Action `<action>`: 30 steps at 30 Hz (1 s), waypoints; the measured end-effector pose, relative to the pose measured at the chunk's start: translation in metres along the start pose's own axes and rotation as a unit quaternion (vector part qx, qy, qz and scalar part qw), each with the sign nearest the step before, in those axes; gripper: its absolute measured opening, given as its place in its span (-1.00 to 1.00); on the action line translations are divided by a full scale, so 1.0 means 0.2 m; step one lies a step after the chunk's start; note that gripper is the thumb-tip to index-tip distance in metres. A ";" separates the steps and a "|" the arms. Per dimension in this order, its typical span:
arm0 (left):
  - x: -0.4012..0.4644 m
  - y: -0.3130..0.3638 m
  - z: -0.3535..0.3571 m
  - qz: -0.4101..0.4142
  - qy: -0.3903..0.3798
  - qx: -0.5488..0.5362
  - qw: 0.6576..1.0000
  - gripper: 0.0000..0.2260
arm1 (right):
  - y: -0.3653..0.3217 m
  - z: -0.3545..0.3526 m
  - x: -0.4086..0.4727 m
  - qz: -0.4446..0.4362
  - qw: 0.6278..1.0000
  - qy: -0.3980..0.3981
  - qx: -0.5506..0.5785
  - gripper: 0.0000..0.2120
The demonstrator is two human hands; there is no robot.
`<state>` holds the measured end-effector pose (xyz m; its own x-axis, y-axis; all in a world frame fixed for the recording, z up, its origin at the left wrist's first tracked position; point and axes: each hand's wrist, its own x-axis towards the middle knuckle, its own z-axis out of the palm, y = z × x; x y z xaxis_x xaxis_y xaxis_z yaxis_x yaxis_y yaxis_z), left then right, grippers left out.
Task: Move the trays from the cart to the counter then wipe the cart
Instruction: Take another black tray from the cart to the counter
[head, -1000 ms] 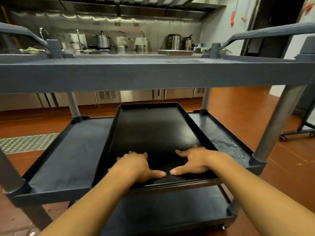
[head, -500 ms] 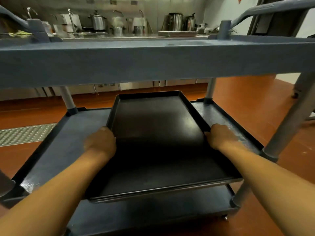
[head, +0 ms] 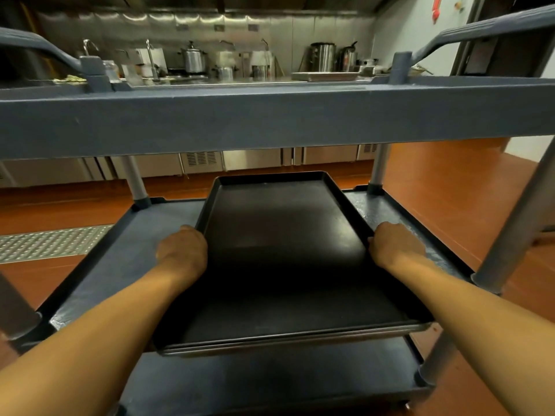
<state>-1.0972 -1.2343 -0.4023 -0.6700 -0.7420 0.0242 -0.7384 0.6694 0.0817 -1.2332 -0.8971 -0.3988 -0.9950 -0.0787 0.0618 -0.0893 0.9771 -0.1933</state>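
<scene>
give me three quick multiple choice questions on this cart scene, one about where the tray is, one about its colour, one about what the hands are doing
1. Where is the tray?
A. on the cart's top shelf
B. on the cart's middle shelf, near end jutting past the edge
C. on the floor

2. What colour is the tray?
A. black
B. white
C. red

3. What are the hands doing?
A. both hang idle
B. only one touches the tray
C. left hand and right hand each hold a long side of the tray

Answers:
1 B, it lies below the top shelf and overhangs the near edge.
2 A, its whole surface is black.
3 C, one hand sits on each side rim.
</scene>
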 end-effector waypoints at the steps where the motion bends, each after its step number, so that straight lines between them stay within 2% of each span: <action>1: 0.00 0.00 0.00 0.004 0.002 0.005 1.000 -0.72 | 0.00 0.00 0.00 0.001 1.000 0.003 -0.004 -0.77; 6: -0.02 0.01 -0.02 0.039 0.014 0.060 0.997 -0.74 | 0.00 -0.01 -0.02 -0.001 1.000 0.007 -0.011 -0.78; 12: 0.00 -0.01 -0.06 0.053 -0.027 0.051 0.997 -0.78 | 0.00 -0.04 -0.03 -0.009 1.000 -0.003 -0.023 -0.82; 22: 0.08 -0.02 -0.09 -0.004 -0.044 -0.070 0.997 -0.89 | -0.01 -0.04 0.00 -0.003 1.000 0.002 -0.018 -0.90; 26: 0.13 -0.02 -0.15 0.025 -0.033 -0.070 0.997 -0.95 | -0.02 -0.04 0.00 0.003 1.000 -0.010 -0.014 -0.85; 30: 0.13 -0.06 -0.14 0.047 -0.016 -0.121 0.991 -0.92 | -0.01 -0.04 0.01 0.003 1.000 -0.022 -0.010 -0.85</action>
<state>-1.1033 -1.2617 -0.3743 -0.7404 -0.6720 0.0122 -0.6346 0.7049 0.3169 -1.2340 -0.8976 -0.3904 -0.9966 -0.0801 0.0183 -0.0821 0.9813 -0.1743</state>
